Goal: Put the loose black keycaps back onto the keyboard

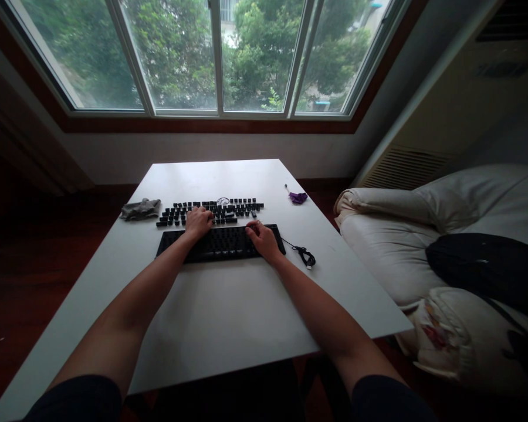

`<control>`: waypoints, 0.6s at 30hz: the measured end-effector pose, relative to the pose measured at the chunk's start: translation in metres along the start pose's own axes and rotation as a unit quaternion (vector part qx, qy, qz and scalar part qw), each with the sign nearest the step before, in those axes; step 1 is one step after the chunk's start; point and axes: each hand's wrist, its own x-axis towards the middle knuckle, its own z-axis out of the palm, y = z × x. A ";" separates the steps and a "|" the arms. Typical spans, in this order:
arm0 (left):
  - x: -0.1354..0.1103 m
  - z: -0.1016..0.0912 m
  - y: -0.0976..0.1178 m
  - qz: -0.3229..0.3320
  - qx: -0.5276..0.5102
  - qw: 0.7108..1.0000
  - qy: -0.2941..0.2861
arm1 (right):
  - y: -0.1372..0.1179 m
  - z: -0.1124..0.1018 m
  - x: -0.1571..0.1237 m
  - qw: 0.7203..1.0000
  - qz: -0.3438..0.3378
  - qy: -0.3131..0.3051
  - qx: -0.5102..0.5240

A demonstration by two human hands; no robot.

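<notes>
Black keyboard (224, 241) is laid crosswise on the white table (229, 316), nearer the far edge of the surface than the near one, well in from both side edges. Between keyboard and far edge, loose black keycaps (231, 208) are set out in rough rows. A pale looped item (223, 200) is seen among the farthest row.

Left hand (198, 221): held palm down over the near rows of keycaps, left of their middle. Fingers are bent and pointed toward the far edge; the wrist is carried above the keyboard's far side. The keyboard is thus placed just short of these fingers, on the near-edge side. Whether a keycap is pinched cannot be told; the fingertips are hidden.

Right hand (263, 237): placed over the keyboard's right part. Thumb and forefinger are brought near each other at the keyboard's far side, the other fingers curled. Keyboard is found directly beneath the hand and to the left of the thumb. Whether anything is gripped cannot be made out; too small and dark.

Off the keyboard's right end, a black cable (305, 257) is coiled toward the right edge. Farther along that edge, near the far right corner, a purple cloth (298, 198) is noted. Grey cloth (141, 209) is bunched at the left edge.
</notes>
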 end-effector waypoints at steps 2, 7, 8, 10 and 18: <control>0.000 0.000 0.000 -0.004 -0.004 1.000 0.001 | 0.000 0.000 0.000 1.000 0.001 -0.001 0.000; -0.001 -0.002 0.002 0.002 -0.017 1.000 -0.002 | 0.000 0.000 0.000 1.000 0.006 -0.003 0.000; 0.000 -0.002 0.002 0.005 -0.019 1.000 -0.003 | 0.000 0.000 0.000 1.000 0.006 -0.003 -0.001; 0.000 -0.002 0.002 0.011 -0.022 1.000 -0.006 | 0.000 0.000 0.000 1.000 0.006 -0.003 -0.002; 0.003 0.004 -0.002 0.029 -0.023 0.999 -0.013 | -0.001 0.000 0.000 1.000 0.011 -0.003 -0.008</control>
